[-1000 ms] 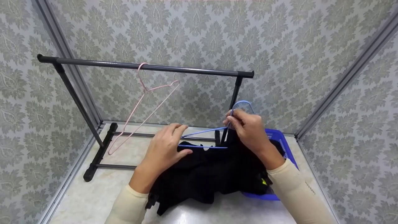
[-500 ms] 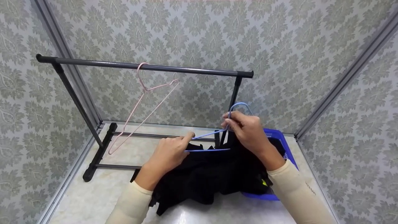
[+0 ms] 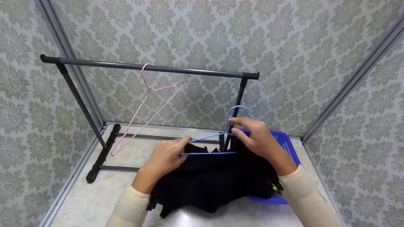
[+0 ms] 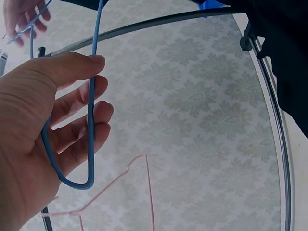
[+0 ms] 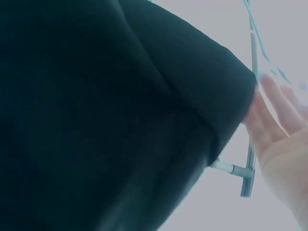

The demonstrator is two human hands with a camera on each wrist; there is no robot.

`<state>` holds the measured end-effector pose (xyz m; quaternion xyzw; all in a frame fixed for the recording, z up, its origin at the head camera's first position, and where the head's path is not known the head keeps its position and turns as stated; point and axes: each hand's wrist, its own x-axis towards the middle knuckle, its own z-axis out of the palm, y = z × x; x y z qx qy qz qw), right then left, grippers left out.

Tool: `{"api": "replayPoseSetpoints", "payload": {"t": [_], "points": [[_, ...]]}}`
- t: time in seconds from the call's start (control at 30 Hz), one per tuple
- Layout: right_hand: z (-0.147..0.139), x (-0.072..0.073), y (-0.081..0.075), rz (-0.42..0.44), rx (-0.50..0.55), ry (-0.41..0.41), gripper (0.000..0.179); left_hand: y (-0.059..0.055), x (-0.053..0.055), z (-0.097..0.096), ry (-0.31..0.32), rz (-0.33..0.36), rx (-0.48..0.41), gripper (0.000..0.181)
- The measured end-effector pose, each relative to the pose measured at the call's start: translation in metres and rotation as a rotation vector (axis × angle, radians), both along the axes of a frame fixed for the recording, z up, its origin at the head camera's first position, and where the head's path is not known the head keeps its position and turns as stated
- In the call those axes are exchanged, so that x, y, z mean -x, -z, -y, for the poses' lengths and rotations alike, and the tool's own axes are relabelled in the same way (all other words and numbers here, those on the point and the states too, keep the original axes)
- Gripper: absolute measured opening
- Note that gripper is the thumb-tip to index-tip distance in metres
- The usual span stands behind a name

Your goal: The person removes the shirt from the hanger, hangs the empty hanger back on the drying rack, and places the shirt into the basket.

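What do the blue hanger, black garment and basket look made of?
Blue hanger: probably plastic-coated wire; thin, smooth and evenly coloured. Black garment: matte fabric, shown by its soft folds; fibre unclear. Basket: likely moulded plastic, with a smooth, perforated wall.

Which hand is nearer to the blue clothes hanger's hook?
Right. The right hand is at the base of the hook; whether it touches is hard to tell. The left hand is farther off, holding one end of the blue clothes hanger.
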<state>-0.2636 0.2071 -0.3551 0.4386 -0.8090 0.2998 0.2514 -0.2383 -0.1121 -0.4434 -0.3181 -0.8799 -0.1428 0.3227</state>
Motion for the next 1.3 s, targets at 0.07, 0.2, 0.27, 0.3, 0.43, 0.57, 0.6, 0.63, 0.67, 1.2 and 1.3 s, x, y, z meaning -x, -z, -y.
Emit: {"api": "replayPoseSetpoints", "payload": {"t": [0.07,0.2,0.27,0.3,0.43,0.57,0.6,0.63,0.67,1.2,1.3], "points": [[-0.013,-0.001,0.002,-0.005,-0.052,0.014,0.034,0.001,-0.001,0.004,-0.002,0.009,-0.009,0.051],[-0.043,-0.002,0.008,0.045,-0.126,0.072,0.040,0.003,-0.001,0.011,0.001,0.026,-0.035,0.052],[-0.058,-0.003,0.013,0.095,-0.158,0.119,0.042,0.002,-0.001,0.014,0.006,0.028,-0.046,0.052],[-0.065,-0.003,0.016,0.122,-0.170,0.144,0.043,0.002,-0.001,0.015,0.009,0.029,-0.050,0.052],[-0.087,-0.002,0.032,0.232,-0.147,0.186,0.037,-0.001,-0.002,0.020,0.016,0.017,-0.066,0.051],[-0.098,0.001,0.048,0.301,-0.039,0.193,0.031,-0.004,-0.002,0.025,0.015,0.005,-0.079,0.050],[-0.100,0.002,0.051,0.317,0.000,0.199,0.031,-0.005,-0.003,0.027,0.014,0.004,-0.082,0.050],[-0.102,0.002,0.055,0.333,0.039,0.206,0.030,-0.005,-0.003,0.029,0.011,0.003,-0.081,0.050],[-0.103,0.003,0.058,0.347,0.078,0.217,0.029,-0.006,-0.003,0.031,0.009,0.004,-0.081,0.051],[-0.118,0.011,0.103,0.624,0.366,0.491,0.024,-0.010,-0.016,0.068,-0.107,0.081,-0.116,0.048],[-0.098,0.010,0.105,0.644,0.408,0.423,0.023,-0.013,-0.016,0.063,-0.101,0.050,-0.114,0.048]]}}
